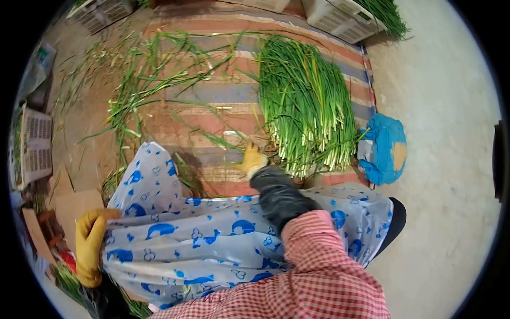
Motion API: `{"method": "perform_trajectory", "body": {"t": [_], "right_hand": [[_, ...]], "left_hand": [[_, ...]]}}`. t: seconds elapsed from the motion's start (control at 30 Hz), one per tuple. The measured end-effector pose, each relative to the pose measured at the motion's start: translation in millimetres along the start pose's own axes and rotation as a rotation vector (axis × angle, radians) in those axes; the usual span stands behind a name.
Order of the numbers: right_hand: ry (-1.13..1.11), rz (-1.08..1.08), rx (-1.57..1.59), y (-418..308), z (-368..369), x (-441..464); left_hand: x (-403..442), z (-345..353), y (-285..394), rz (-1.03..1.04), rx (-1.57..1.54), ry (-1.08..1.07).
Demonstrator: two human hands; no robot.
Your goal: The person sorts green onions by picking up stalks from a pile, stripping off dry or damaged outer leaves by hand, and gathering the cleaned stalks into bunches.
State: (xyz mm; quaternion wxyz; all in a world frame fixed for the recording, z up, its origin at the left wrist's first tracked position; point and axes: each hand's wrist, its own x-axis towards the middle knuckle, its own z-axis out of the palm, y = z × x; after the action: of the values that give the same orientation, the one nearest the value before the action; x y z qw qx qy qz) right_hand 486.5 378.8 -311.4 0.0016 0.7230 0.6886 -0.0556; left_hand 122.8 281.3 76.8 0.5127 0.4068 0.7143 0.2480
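My right hand (pixel 252 160), in a yellow glove, reaches down to the striped mat (pixel 228 94). Its fingers are spread beside the lower left edge of a large pile of green chives (pixel 303 98), and nothing shows in them. The pile's white stem ends point toward me. My left hand (pixel 91 242), also in a yellow glove, is at the left edge of the clear apron (pixel 186 239) with blue whale prints over my lap. One finger stretches out against the apron, with the thumb apart from it; the other fingers are partly hidden.
Loose chive stalks (pixel 154 85) lie scattered left of the pile. A blue cloth bundle (pixel 383 149) sits on the right, beside the concrete floor (pixel 441 159). White crates stand at the back right (pixel 345 20), back left (pixel 101 15) and left (pixel 36 146). Cardboard (pixel 77 212) lies near my left hand.
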Motion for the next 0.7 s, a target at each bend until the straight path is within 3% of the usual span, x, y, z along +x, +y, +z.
{"method": "perform_trajectory", "body": {"t": [0.07,0.1,0.13,0.2,0.23,0.27,0.3,0.33,0.37,0.43,0.47,0.5,0.53,0.57,0.63,0.67,0.7], "right_hand": [[-0.328,0.031,0.174,-48.3,21.2,6.8],[-0.267,-0.246,0.012,-61.1,34.4,4.8],[-0.405,-0.170,0.279,-63.3,9.9,2.2],[-0.384,-0.317,0.799,-142.0,-51.7,43.6],[-0.408,-0.365,0.894,-148.5,-30.9,42.8],[-0.356,-0.377,1.021,-183.0,-102.2,83.7],[-0.371,-0.474,1.163,-190.6,-142.3,104.0],[-0.502,-0.476,1.142,-187.6,-146.1,101.0],[-0.391,-0.606,0.903,-160.5,-219.6,133.2],[-0.273,-0.613,0.907,-140.5,-217.0,156.1],[-0.041,-0.740,0.599,-85.5,-226.9,191.9],[0.226,-0.802,0.286,-30.9,-236.0,227.6],[0.540,-0.785,0.475,-28.3,-156.9,259.0],[0.459,-0.539,0.399,54.7,-168.3,261.6],[0.214,-0.072,0.131,224.0,-199.8,265.1],[0.185,-0.017,0.086,278.4,-171.3,280.9],[0.398,-0.100,-0.085,330.8,-153.7,269.8]], "left_hand": [[10.2,2.1,-4.5,0.031,-0.046,0.076],[14.2,7.2,4.5,0.026,-0.041,0.056],[12.7,5.9,5.1,-0.012,0.023,0.031],[27.1,15.1,32.1,0.003,0.132,0.007],[30.4,19.9,33.1,-0.003,0.321,-0.045],[42.1,29.0,49.0,0.037,0.526,-0.088],[51.6,37.3,58.8,0.217,0.873,-0.123],[61.1,48.8,65.6,0.182,1.010,-0.234],[75.5,64.1,93.2,0.188,1.168,-0.308],[100.9,82.3,100.5,0.215,1.323,-0.376],[150.1,116.2,115.6,0.185,1.269,-0.357],[174.5,136.9,117.1,0.313,1.138,-0.287],[179.6,145.6,119.6,0.298,1.149,-0.350],[221.4,182.9,115.1,0.332,0.927,-0.301],[262.3,214.3,103.7,0.216,0.821,-0.382],[299.6,266.6,79.0,0.040,0.669,-0.365],[314.4,298.3,67.3,0.019,0.610,-0.308]]}}
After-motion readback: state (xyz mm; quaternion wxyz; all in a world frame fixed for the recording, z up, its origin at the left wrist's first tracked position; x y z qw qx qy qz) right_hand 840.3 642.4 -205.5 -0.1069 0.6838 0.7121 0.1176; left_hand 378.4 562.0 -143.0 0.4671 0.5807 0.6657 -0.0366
